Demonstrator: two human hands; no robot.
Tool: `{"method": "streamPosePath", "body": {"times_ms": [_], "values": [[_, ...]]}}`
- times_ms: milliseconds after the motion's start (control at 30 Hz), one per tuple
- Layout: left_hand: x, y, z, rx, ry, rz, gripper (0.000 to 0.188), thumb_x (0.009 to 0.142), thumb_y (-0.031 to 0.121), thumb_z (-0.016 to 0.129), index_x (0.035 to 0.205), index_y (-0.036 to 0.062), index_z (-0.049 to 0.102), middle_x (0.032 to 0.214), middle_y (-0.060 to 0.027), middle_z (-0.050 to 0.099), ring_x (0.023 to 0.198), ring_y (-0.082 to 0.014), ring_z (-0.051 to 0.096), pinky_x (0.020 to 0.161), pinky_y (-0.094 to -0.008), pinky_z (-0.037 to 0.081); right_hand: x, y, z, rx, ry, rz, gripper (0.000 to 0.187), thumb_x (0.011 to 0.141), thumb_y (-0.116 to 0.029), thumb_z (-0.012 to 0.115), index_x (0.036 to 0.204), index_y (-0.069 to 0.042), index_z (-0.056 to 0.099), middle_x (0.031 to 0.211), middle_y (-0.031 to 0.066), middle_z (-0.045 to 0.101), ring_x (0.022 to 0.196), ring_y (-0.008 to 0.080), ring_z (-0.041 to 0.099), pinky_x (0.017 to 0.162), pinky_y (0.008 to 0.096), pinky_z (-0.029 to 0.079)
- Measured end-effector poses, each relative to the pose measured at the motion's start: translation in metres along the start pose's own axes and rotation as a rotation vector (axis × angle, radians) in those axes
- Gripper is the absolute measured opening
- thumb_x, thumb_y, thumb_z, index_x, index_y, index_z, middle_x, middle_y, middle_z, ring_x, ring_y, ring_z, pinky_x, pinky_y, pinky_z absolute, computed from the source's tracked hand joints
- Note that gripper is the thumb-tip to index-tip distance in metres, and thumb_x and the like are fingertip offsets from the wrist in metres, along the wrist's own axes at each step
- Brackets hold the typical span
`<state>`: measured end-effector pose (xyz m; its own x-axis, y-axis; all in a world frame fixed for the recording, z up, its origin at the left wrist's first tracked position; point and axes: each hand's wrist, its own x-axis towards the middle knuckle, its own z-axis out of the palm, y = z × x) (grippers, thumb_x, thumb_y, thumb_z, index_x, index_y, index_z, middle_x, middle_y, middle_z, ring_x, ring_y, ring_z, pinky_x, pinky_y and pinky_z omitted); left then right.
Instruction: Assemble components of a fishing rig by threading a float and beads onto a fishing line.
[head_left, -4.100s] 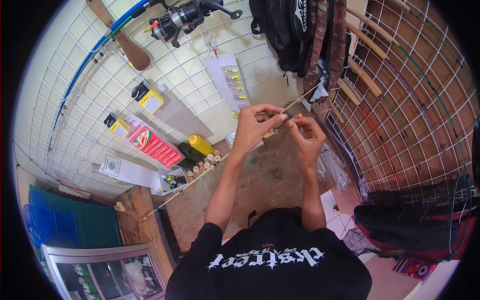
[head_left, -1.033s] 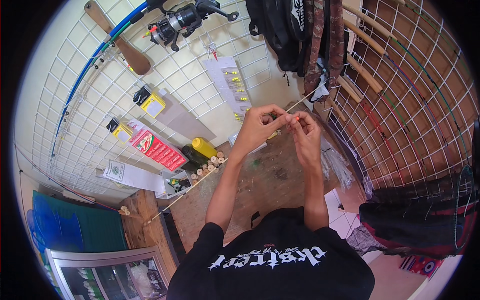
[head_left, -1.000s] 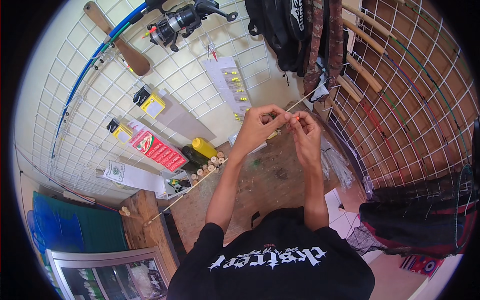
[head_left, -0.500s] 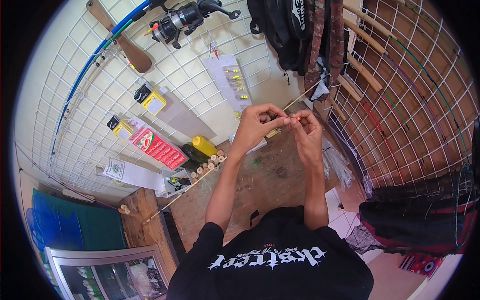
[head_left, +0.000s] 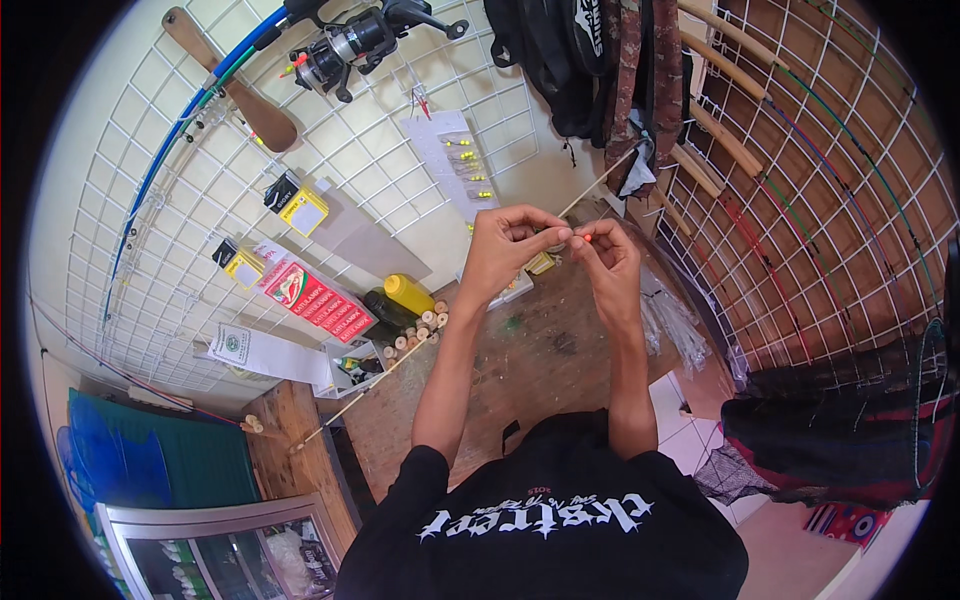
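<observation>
- So your left hand (head_left: 515,250) is pinched up, thumb and forefinger closed together at the tips; whatever's in that pinch, if anything, is too small for me to make out.
- Your right hand (head_left: 612,265) is right beside it, fingertips nearly meeting yours from the other side, thumb and forefinger closed on a tiny orange bit (head_left: 587,238). Only a dot of it pokes out, the rest is hidden by your fingers.
- That orange bit sits between your two hands, up above the far end of the wooden table (head_left: 520,365).
- There's a long thin stick (head_left: 350,403) slanting up from lower left; your left arm and hand block its middle, so can't tell if you're touching it.
- Behind your hands, a small yellow pack (head_left: 540,263) is mostly covered, and your left hand hides the bottom of the hanging card (head_left: 445,150).
- Clear plastic bags (head_left: 672,325) lie beyond your right forearm, contents unreadable.
- Black bag (head_left: 550,70) and fishing reel (head_left: 345,45) up top, the bag cut off by the frame.
- Glass-front cabinet (head_left: 215,512) gets chopped at the bottom.
</observation>
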<state>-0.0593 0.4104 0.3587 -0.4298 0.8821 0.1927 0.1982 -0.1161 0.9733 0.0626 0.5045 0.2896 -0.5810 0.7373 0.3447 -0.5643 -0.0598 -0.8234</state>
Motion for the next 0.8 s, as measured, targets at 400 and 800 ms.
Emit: {"method": "streamPosePath", "body": {"times_ms": [400,800], "values": [[0.0023,-0.0009,0.0024,-0.046,0.044,0.035,0.017,0.085,0.013,0.072,0.095,0.0001,0.067,0.077,-0.0023,0.066,0.058,-0.002,0.047,0.051,-0.0178,0.033,0.002,0.0041,0.0051,-0.035,0.042,-0.029,0.01,0.088,-0.005,0.066,0.094,-0.001,0.059,0.088,0.0003,0.06,0.08,0.0049,0.056,0.069,0.0198,0.045],[0.0052,0.0014,0.0019,-0.008,-0.017,-0.059,0.025,0.094,0.022,0.061,0.107,0.0002,0.061,0.076,-0.0042,0.064,0.056,-0.0021,0.041,0.05,-0.0185,0.03,0.0029,0.0053,0.0,0.004,0.025,0.005,0.009,0.089,-0.008,0.065,0.095,-0.001,0.062,0.09,0.0014,0.063,0.083,0.0064,0.057,0.074,0.0222,0.046]]}}
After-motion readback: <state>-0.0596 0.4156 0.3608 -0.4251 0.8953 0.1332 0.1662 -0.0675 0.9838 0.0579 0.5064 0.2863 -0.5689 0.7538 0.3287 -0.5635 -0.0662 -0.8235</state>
